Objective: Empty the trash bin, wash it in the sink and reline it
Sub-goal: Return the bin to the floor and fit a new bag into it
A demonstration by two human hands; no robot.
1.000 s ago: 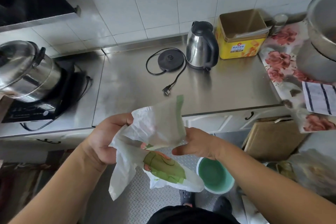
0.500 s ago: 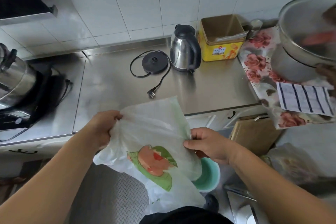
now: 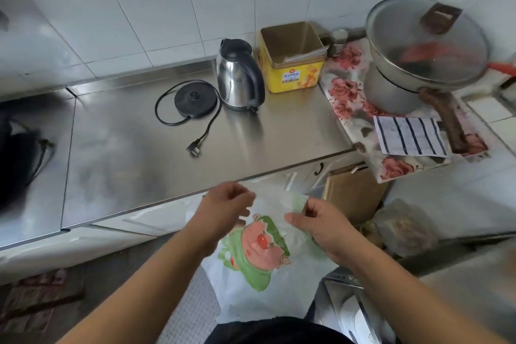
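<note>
Your left hand (image 3: 227, 204) and right hand (image 3: 315, 220) both pinch the thin white printed plastic bag (image 3: 259, 265) below the steel counter (image 3: 195, 148) edge.

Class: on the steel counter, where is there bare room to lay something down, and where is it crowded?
Bare: the steel counter in front of the black kettle base and its plug, out to the front edge. Crowded: the back right, with the steel kettle and yellow tin.

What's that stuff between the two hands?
In the head view, a white plastic bag with a pink and green picture stretches between the left hand and the right hand. Both pinch its top edge.
</note>
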